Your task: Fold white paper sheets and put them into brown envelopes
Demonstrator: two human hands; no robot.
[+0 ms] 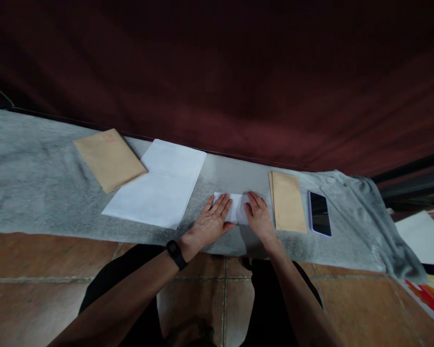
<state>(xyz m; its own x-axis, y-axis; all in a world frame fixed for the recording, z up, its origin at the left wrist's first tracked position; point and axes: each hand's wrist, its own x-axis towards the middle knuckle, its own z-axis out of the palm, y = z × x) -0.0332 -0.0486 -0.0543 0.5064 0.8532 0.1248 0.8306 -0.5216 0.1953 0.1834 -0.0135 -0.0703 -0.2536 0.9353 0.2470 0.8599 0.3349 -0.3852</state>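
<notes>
A folded sheet of white paper (233,212) lies on the grey cloth in front of me, partly covered by my hands. My left hand (214,219) rests flat on its left part, fingers stretched out. On the right end of the sheet my right hand (256,214) presses with its fingertips, the fingers bent and close together; whether they pinch the edge is hard to see. To the left is a stack of white paper sheets (162,185). Just right of my right hand lie brown envelopes (289,201), slightly fanned.
More brown envelopes (110,159) overlap the paper stack's upper left corner. A phone (320,213) lies at the right on the grey cloth (39,178). Behind the narrow surface hangs a dark red curtain (217,96). Tiled floor (350,303) shows below; papers (425,238) lie at far right.
</notes>
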